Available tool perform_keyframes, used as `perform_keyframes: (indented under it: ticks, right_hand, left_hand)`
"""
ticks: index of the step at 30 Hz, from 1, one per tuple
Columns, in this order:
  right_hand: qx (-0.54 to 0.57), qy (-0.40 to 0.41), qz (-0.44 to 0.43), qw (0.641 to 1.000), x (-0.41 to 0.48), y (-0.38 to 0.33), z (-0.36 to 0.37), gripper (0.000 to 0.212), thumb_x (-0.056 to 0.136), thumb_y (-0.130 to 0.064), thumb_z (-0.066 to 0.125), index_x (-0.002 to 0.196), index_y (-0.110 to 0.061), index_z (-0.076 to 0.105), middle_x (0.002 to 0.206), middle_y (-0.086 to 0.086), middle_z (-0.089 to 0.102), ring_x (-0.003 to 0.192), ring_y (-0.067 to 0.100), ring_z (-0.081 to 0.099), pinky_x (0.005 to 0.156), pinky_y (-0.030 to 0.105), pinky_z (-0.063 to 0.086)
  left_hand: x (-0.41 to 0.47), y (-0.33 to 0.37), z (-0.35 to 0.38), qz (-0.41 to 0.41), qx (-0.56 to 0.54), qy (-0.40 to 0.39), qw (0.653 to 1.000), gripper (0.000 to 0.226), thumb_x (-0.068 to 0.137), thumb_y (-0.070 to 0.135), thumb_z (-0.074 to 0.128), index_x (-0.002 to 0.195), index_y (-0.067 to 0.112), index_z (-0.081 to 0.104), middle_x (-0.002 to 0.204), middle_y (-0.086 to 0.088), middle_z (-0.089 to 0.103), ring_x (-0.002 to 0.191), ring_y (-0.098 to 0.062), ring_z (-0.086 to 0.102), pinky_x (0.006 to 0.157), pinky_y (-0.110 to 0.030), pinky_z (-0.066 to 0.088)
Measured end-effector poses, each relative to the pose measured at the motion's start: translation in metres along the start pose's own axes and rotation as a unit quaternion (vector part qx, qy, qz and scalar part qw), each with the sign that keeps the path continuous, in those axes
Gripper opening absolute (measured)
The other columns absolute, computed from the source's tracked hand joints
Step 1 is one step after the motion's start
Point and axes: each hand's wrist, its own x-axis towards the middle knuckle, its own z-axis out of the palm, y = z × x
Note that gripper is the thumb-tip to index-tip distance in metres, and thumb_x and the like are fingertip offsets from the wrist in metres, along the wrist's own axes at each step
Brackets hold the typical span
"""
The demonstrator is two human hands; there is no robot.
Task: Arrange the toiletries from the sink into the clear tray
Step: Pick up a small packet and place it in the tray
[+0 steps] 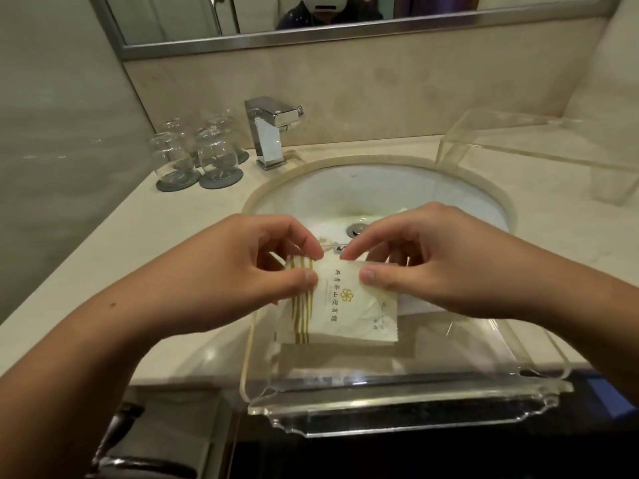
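Note:
A white toiletry packet (345, 305) with gold stripes and a gold emblem hangs over the clear tray (397, 402) at the counter's front edge. My left hand (242, 271) pinches its top left corner. My right hand (432, 264) pinches its top right edge. Both hands hold the packet just above the tray's floor. More small white packets (328, 242) lie in the sink basin (345, 198) behind my fingers, mostly hidden.
A chrome faucet (269, 133) stands behind the basin. Several upturned glasses (197, 150) on round grey coasters stand at the back left. A clear acrylic stand (539, 150) is at the back right. A mirror hangs above the counter.

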Motion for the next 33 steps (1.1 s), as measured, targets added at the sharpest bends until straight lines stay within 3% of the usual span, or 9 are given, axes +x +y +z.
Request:
perform_keyframes:
  ticks: [5,10,13,18,24,28,33]
  right_hand:
    - [-0.045,-0.011,0.002,0.999,-0.01,-0.009,0.017,0.021,0.087,-0.044,0.07,0.108,-0.046,0.073,0.087,-0.022,0.071,0.083,-0.006,0.063,0.066,0.012,0.046]
    - [-0.088,-0.004,-0.019,0.996,-0.016,-0.01,0.027,0.023,0.088,-0.045,0.068,0.11,-0.046,0.073,0.087,-0.026,0.066,0.083,-0.004,0.062,0.067,0.01,0.042]
    - [-0.12,-0.007,-0.033,0.992,-0.02,-0.01,0.029,0.025,0.089,-0.044,0.068,0.113,-0.042,0.073,0.092,-0.025,0.064,0.081,0.0,0.061,0.072,0.012,0.041]
    - [-0.126,-0.009,-0.04,0.991,-0.03,-0.009,0.029,0.03,0.086,-0.048,0.067,0.115,-0.044,0.071,0.097,-0.027,0.058,0.085,0.0,0.061,0.076,0.014,0.041]
    - [-0.109,-0.02,-0.043,0.993,-0.042,-0.007,0.026,0.026,0.081,-0.06,0.059,0.101,-0.047,0.071,0.099,-0.022,0.061,0.089,-0.002,0.06,0.068,0.014,0.04]
    - [-0.103,-0.056,-0.032,0.993,-0.041,-0.009,0.035,0.027,0.081,-0.056,0.061,0.105,-0.047,0.07,0.105,-0.024,0.06,0.091,-0.002,0.063,0.074,0.02,0.051]
    - [-0.104,-0.064,-0.032,0.992,-0.037,-0.01,0.041,0.022,0.084,-0.048,0.07,0.106,-0.047,0.07,0.107,-0.024,0.058,0.088,-0.002,0.062,0.08,0.022,0.054]
  left_hand:
    - [-0.018,-0.004,0.004,-0.01,0.066,-0.004,0.998,0.018,0.08,0.045,0.075,0.098,0.042,0.072,0.096,0.02,0.072,0.083,-0.002,0.072,0.074,-0.024,0.058]
    - [-0.026,-0.006,0.009,-0.008,0.15,0.006,0.989,0.019,0.08,0.049,0.073,0.098,0.043,0.072,0.089,0.023,0.071,0.09,0.014,0.061,0.071,-0.005,0.043]
    - [-0.03,-0.008,0.013,-0.002,0.176,0.008,0.984,0.021,0.079,0.052,0.072,0.098,0.043,0.073,0.088,0.023,0.068,0.09,0.019,0.055,0.071,-0.004,0.04]
    - [-0.035,-0.016,0.018,0.015,0.229,0.012,0.973,0.032,0.076,0.064,0.058,0.101,0.047,0.07,0.103,0.026,0.06,0.103,0.008,0.049,0.077,-0.01,0.038]
    - [-0.044,-0.018,0.021,0.058,0.245,0.025,0.967,0.038,0.079,0.069,0.051,0.109,0.051,0.064,0.108,0.03,0.056,0.11,0.004,0.05,0.085,-0.015,0.041]
    - [-0.047,-0.019,0.026,0.064,0.234,0.005,0.97,0.043,0.077,0.071,0.052,0.113,0.05,0.061,0.114,0.03,0.056,0.114,0.004,0.052,0.091,-0.021,0.047]
    - [-0.047,-0.022,0.025,0.065,0.223,0.005,0.973,0.042,0.076,0.071,0.055,0.112,0.05,0.06,0.111,0.03,0.056,0.108,0.003,0.056,0.087,-0.02,0.047]
